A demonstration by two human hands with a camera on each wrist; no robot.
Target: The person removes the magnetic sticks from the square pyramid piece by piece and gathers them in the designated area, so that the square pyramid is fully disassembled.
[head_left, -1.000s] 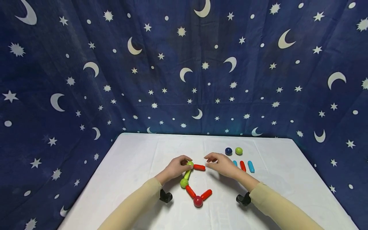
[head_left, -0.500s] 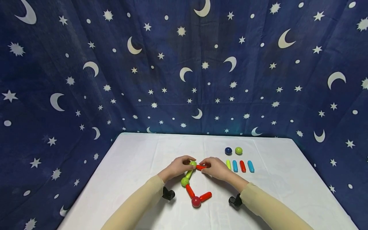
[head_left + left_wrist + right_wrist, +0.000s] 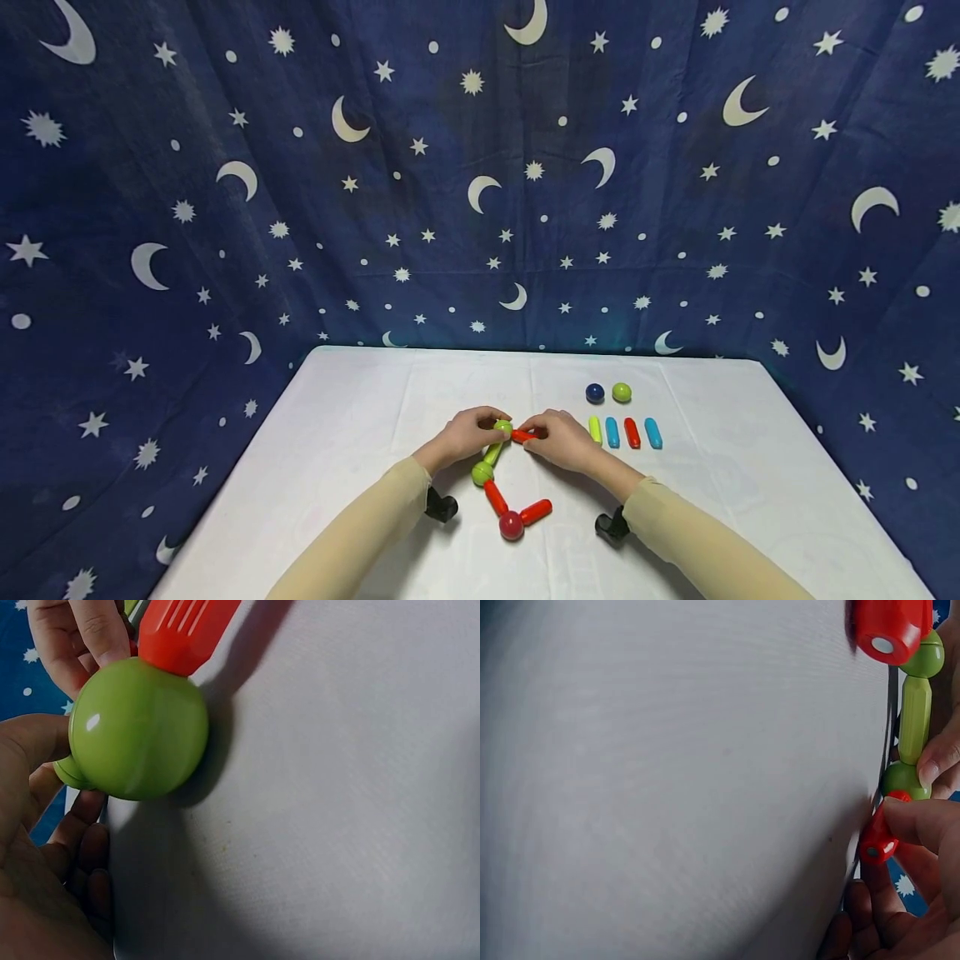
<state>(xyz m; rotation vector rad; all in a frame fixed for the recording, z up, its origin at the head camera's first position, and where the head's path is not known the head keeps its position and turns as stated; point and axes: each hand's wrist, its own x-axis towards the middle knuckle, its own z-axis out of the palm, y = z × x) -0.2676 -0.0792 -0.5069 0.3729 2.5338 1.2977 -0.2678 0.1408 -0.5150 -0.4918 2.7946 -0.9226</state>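
In the head view a bent chain of toy rods and balls lies mid-table. At its far end my left hand point(image 3: 465, 435) pinches a green ball point(image 3: 503, 428). My right hand point(image 3: 561, 437) grips the red rod point(image 3: 523, 436) touching that ball, thumb on it in the right wrist view. A green rod point(image 3: 492, 454) links down to a second green ball point(image 3: 482, 474). From there a red rod point(image 3: 496, 498) runs to a red ball point(image 3: 512, 525), with another red rod point(image 3: 536, 512) attached. In the left wrist view, the nearer green ball point(image 3: 139, 727) partly hides the left fingers.
Beyond the right hand lie a dark blue ball point(image 3: 595, 393) and a green ball point(image 3: 622, 392). In front of them is a row: a yellow-green rod point(image 3: 595, 430), two blue rods point(image 3: 612, 432) and a red rod point(image 3: 632, 432). A starry curtain point(image 3: 480, 167) surrounds the white table point(image 3: 405, 383).
Over the last second my right hand moved left and down to grip the upper red rod. The chain shifted slightly. Little differs from half a second ago.
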